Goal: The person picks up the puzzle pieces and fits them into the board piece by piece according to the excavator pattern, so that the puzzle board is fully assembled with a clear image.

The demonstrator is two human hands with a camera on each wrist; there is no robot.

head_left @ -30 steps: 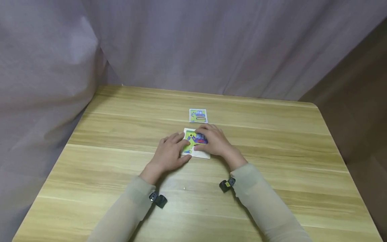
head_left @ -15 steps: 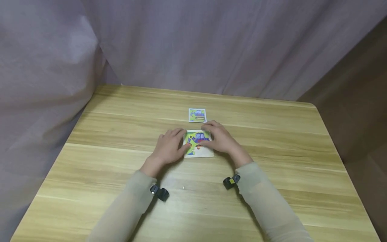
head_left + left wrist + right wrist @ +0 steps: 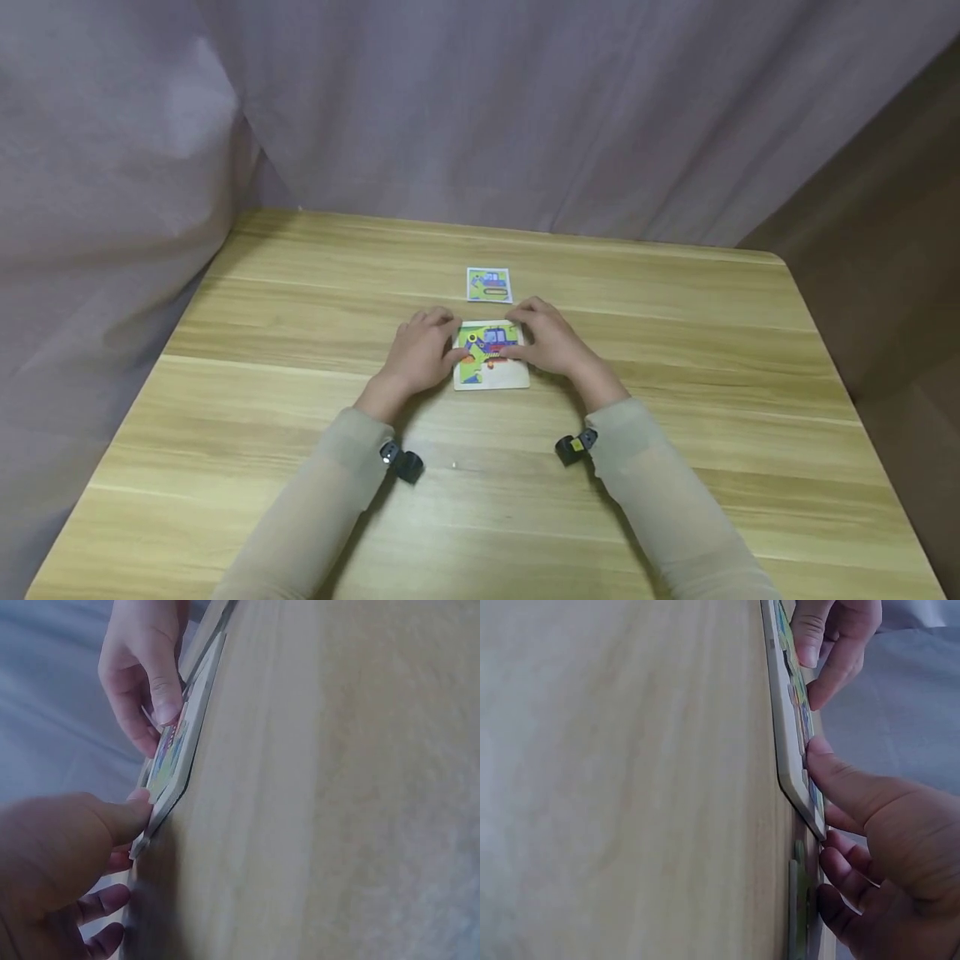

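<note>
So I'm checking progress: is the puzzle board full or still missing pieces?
Still missing pieces. The puzzle board shows bare pale space along its near part, and one picture piece lies apart on the table beyond it.

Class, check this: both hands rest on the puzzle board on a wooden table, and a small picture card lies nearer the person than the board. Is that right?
Not quite. The card lies beyond the board, on its far side from the person, as the head view shows. The rest stands: the left hand and right hand both rest on the board, on the wooden table.
</note>
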